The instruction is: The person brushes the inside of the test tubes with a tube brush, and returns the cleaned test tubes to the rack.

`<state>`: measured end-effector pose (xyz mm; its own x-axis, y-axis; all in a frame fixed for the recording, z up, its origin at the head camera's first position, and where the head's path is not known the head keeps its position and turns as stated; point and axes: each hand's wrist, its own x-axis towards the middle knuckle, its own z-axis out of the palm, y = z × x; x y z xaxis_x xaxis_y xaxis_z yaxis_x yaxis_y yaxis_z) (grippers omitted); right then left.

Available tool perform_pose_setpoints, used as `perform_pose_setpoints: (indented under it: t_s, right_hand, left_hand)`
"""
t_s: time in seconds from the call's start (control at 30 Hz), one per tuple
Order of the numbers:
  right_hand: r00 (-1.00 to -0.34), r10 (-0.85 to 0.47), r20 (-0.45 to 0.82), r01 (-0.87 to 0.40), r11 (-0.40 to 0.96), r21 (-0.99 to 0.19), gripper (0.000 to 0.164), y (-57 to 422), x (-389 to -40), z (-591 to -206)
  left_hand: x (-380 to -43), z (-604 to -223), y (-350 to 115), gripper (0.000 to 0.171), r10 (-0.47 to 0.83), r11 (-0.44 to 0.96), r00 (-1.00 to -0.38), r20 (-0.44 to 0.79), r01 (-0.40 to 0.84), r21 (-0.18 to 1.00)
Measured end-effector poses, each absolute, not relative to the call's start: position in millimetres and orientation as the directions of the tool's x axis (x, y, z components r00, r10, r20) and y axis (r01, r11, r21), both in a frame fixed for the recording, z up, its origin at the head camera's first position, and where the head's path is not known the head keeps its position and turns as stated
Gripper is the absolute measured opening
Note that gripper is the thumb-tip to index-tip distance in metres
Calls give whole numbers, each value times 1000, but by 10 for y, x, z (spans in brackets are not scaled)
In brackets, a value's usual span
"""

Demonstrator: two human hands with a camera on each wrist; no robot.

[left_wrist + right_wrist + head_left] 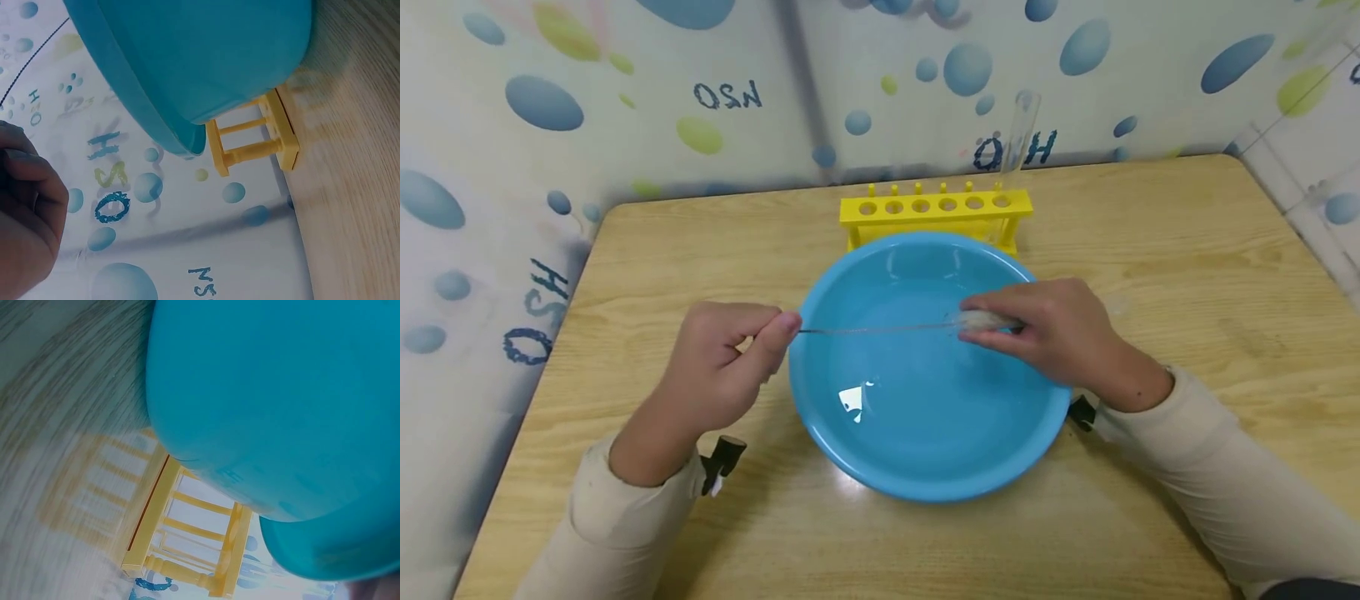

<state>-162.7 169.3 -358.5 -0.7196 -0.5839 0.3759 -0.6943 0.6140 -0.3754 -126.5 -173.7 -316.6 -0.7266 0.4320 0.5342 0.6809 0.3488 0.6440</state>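
A test tube brush (979,322) with a thin twisted wire handle is held level above the blue basin (925,492). My left hand (722,358) pinches the end of the wire between thumb and forefinger, just beyond the basin's left rim. My right hand (1052,333) grips the whitish bristle head over the basin's right side. In the left wrist view, the twisted wire (34,61) runs up from the curled left hand (28,212). Only a dim, blurred part of the right hand (375,589) shows in the right wrist view. Light reflects inside the basin.
Right behind the basin stands a yellow test tube rack (936,208), with a clear test tube (1021,133) upright in its right end. The wooden table (715,250) meets a wall covering (625,50) with blue and green spots at the back.
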Motion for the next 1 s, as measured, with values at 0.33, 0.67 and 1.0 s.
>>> perform_pose_setpoints:
  t_s: [0.33, 0.67, 1.0]
  right_hand:
    - [-731, -575, 368, -682, 627, -375, 35, 1679, -1625, -3573]
    - [-762, -543, 354, -648, 659, -382, 30, 1680, -1621, -3559]
    - [-779, -530, 337, -627, 680, -380, 28, 1665, -1614, -3536]
  left_hand:
    - [-1254, -3129, -1745, 45, 361, 407, -789, 498, 614, 677]
    - [-1302, -3157, -1738, 24, 370, 572, -774, 513, 625, 531]
    - [-1319, -3161, -1719, 22, 266, 624, -795, 546, 573, 532]
